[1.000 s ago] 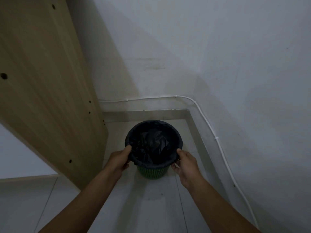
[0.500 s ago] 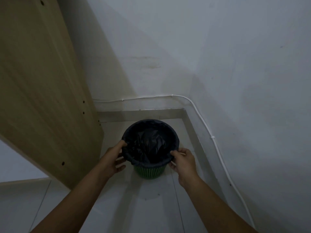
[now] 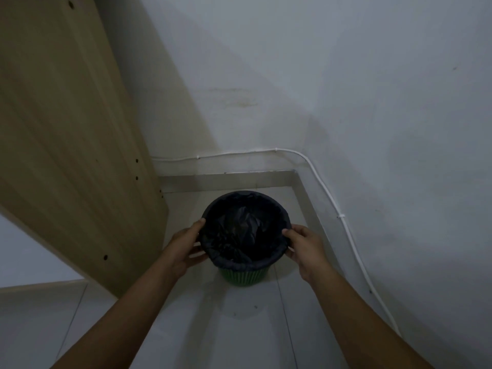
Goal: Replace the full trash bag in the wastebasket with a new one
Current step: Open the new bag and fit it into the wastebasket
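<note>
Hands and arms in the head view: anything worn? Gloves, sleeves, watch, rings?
Nothing worn that shows. The left hand and right hand are bare, no gloves. Both forearms are bare down to the bottom edge of the frame, with no sleeve cuff in view. No watch or band at either wrist. The picture is dim, so a thin ring cannot be ruled out.

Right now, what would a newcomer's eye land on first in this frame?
The green wastebasket on the floor in the wall corner, lined with a black trash bag folded over its rim. The left hand and right hand hold that rim on opposite sides. A tall wooden panel stands to its left.
</note>
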